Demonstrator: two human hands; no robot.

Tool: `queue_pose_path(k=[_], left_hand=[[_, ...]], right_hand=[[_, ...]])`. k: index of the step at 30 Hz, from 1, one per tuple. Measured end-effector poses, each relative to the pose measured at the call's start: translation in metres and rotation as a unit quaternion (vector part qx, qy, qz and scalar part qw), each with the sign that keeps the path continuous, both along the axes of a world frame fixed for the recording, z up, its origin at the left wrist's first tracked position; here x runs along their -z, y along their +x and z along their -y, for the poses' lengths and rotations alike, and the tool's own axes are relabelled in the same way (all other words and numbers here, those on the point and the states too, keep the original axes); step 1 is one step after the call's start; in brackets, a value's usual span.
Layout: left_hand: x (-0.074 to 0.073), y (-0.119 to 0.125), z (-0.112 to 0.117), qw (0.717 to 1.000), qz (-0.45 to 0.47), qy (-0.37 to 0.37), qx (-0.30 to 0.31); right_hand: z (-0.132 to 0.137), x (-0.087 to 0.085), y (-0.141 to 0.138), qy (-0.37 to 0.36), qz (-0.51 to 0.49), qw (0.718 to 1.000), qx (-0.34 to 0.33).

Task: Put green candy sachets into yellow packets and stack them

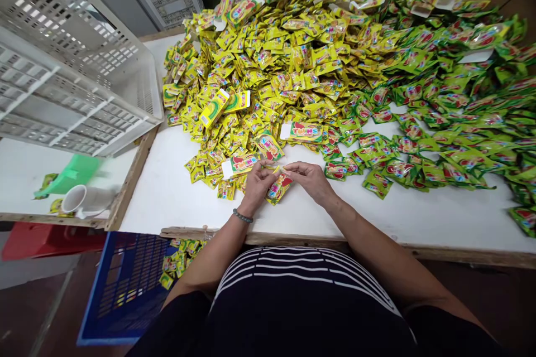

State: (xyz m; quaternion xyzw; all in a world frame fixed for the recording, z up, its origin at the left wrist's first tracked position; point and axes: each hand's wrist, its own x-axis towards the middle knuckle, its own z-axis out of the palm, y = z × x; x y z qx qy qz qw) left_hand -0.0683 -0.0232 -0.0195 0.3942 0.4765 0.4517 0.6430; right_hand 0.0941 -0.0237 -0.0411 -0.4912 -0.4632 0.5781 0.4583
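Note:
Close to the table's front edge, my left hand [258, 183] is closed around a small yellow-green candy box [280, 188] with red fruit printed on it. My right hand [310, 179] meets the box's upper end, thumb and forefinger pinched at the flap. Just past my hands lie more such boxes: one with a white flap [239, 165], another lying at an angle [269, 146], and a third marked "TWINS" [305, 131]. Yellow sachets [251, 72] are heaped beyond them, and green sachets [419, 100] spread out to the right.
A white plastic crate [84, 83] stands tilted at the left. On the lower side surface are a white mug [86, 201] and a green sheet [75, 173]. Below the table edge is a blue basket [121, 284] with sachets inside. White crates [171, 3] stand behind.

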Motion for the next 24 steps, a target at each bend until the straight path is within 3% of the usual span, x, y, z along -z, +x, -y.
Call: queue_pose_path(k=[4,13,15,20,24], left_hand=[[0.000,0.001,0.000,1.000,-0.013,-0.012,0.003],[0.001,-0.002,0.000,1.000,0.013,-0.012,0.007],[0.001,-0.002,-0.001,1.000,0.017,-0.012,0.001],[0.001,-0.002,-0.001,1.000,0.024,-0.009,-0.019],[0.002,-0.002,-0.001,1.000,0.023,-0.009,-0.015]], right_hand=[[-0.002,0.002,0.000,-0.056,-0.080,0.995,0.032],[-0.003,-0.001,0.009,-0.068,-0.064,0.996,0.005],[0.000,-0.003,0.009,-0.041,-0.038,0.998,-0.001],[0.011,-0.012,0.003,0.107,0.070,0.992,-0.013],[0.015,-0.012,-0.001,0.136,0.120,0.983,-0.022]])
